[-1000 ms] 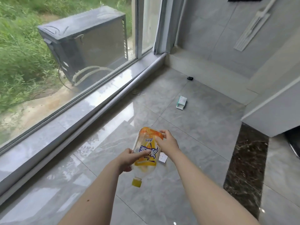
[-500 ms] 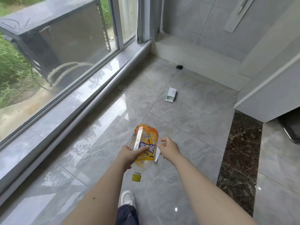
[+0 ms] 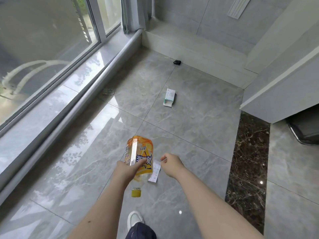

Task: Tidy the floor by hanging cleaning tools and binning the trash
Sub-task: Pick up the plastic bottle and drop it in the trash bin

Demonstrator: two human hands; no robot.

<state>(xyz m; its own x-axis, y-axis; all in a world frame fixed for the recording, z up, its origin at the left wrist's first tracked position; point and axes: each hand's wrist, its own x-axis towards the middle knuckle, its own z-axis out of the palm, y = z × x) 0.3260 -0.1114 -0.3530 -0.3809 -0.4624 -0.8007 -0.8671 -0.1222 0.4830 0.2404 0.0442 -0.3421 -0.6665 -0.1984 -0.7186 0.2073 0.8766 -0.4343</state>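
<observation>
Glossy grey marble-look floor tiles [image 3: 198, 121] with thin grout lines, reflecting window light; dark brown veined stone strip [image 3: 248, 163] runs along the right. Large glass window [image 3: 43, 40] on the left over a polished grey sill [image 3: 57, 104] with a rounded edge. Pale tiled wall and low ledge at the far end, white cabinet side [image 3: 283, 87] on the right.

Left hand [image 3: 126, 171] grips a crumpled clear plastic bottle [image 3: 139, 157], orange and yellow label with blue lettering, held upside down: base up, yellow screw cap [image 3: 136, 192] pointing at the floor. Thumb lies across the label, fingers wrapped behind the body. Bottle is in the air above the tiles, looks empty.

Right hand [image 3: 171, 164] hangs just right of the bottle, not touching it, fingers loosely curled with thumb and forefinger near each other; nothing seen in them, though a tiny pinch can't be ruled out at this blur.

Small white paper slip [image 3: 155, 173] with faint print lies flat on the floor, showing between the bottle and the right hand. Farther off, small white-and-teal cardboard box [image 3: 169, 97] lies on its side mid-floor with one end flap open. Small black rounded object [image 3: 177, 62] sits near the foot of the far ledge. Crumpled clear wrapper [image 3: 108, 91] lies close to the sill edge.

White shoe [image 3: 133, 219] and dark trouser leg [image 3: 140, 232] at the bottom edge. Dark chair base with chrome tube [image 3: 303, 133] at the right edge.
</observation>
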